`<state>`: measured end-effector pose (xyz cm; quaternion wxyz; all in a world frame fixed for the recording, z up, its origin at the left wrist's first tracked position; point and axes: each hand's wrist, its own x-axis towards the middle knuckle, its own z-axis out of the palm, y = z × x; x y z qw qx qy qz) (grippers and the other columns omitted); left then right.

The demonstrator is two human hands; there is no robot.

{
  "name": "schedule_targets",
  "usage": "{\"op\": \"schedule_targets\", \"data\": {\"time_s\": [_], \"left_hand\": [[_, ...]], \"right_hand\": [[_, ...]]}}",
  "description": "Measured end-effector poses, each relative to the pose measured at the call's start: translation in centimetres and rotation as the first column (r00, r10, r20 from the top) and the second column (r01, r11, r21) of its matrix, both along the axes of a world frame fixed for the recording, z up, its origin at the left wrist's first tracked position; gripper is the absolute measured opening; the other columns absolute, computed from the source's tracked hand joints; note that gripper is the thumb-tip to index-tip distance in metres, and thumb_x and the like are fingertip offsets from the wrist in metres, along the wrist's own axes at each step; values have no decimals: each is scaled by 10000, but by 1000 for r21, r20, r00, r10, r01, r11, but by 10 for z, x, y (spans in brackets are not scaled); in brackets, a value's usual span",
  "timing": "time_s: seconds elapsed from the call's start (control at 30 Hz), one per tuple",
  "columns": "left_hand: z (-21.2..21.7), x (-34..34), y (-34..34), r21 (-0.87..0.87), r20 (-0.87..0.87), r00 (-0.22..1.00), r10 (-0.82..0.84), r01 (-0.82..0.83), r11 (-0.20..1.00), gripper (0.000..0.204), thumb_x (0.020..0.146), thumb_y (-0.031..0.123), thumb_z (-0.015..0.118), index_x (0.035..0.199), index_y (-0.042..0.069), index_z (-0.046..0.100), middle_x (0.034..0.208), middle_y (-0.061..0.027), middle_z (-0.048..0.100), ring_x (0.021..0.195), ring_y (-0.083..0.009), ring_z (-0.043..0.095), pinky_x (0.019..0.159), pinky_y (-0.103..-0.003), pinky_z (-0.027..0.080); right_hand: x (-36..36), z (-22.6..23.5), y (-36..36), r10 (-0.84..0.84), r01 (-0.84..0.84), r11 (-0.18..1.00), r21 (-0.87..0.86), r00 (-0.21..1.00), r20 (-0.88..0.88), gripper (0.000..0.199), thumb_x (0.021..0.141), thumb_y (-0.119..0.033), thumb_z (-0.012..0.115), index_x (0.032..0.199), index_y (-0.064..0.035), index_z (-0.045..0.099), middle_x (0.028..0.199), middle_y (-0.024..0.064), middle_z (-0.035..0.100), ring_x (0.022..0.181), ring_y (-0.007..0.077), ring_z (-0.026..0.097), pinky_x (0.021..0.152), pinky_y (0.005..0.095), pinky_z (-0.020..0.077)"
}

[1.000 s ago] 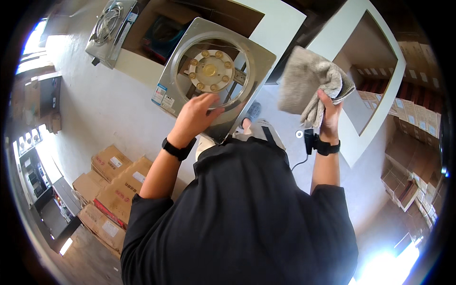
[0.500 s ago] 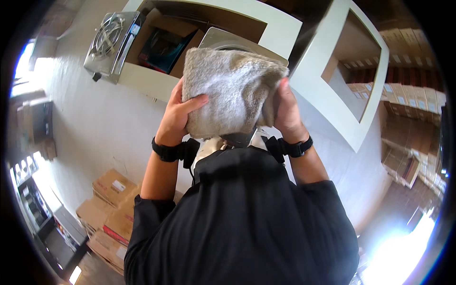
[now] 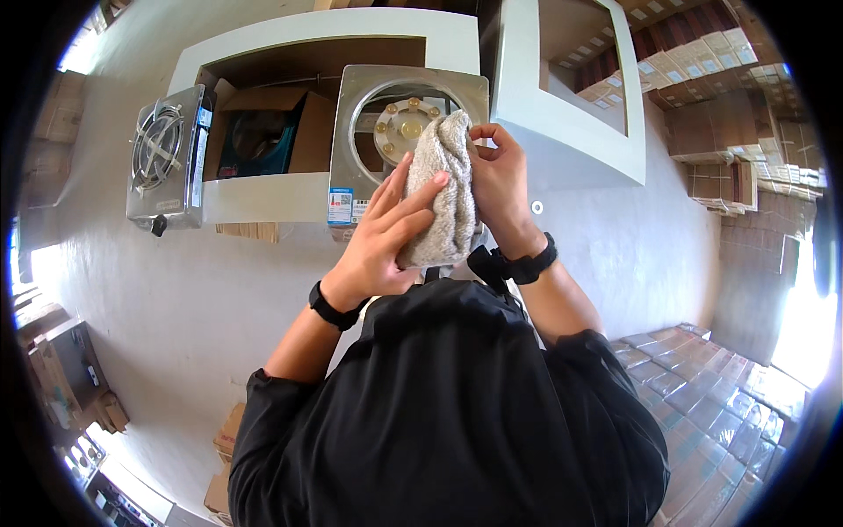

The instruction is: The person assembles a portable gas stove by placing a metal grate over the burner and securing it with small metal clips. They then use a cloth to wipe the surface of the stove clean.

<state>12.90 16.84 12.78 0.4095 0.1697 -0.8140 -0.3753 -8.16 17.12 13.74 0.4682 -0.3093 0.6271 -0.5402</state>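
Note:
A grey-beige fluffy cloth (image 3: 454, 162), bunched into a narrow folded bundle, is held between my hands over the front of a silver single-burner gas stove (image 3: 475, 90). My left hand (image 3: 384, 235) presses against the bundle's left side, its fingers lying across the cloth. On the other side, my right hand (image 3: 502, 180) has its fingers bent at the upper right edge of the bundle, gripping it. The cloth covers the lower right of the stove's round opening, where a burner head (image 3: 410, 129) with brass-coloured pieces shows.
A second metal stove (image 3: 167, 162) stands to the left. Between the stoves, an open carton (image 3: 309, 132) with a teal box (image 3: 263, 145) sits within a white counter frame (image 3: 290, 189). Another white frame (image 3: 518, 79) extends to the right. Stacked cartons (image 3: 716, 422) lie lower right.
The cloth, spread broad between both hands before, is now folded into a narrow bundle. My left hand has shifted right across it. The view has turned, and more of the stove shows.

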Motion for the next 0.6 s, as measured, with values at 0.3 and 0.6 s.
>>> {"op": "schedule_targets", "data": {"time_s": [0.3, 0.6], "left_hand": [[6, -53, 43, -244, 108, 986, 126, -96, 965, 549, 599, 16, 794, 1111, 103, 617, 1587, -46, 527, 1519, -532, 314, 1158, -616, 405], [22, -125, 114, -233, 243, 970, 13, 45, 971, 669, 661, 202, 905, 1275, 85, 665, 1514, -78, 569, 1561, -457, 275, 1227, -550, 386]], "right_hand": [[-39, 15, 64, 175, -168, 977, -127, 984, 40, 374, 1071, -376, 627, 1035, -9, 688, 874, -54, 581, 824, 64, 474, 718, 253, 421], [-129, 34, 139, 471, -462, 878, -125, 881, 47, 413, 998, -162, 693, 1344, 54, 633, 1185, 61, 699, 1100, 135, 600, 967, 306, 492]]}}
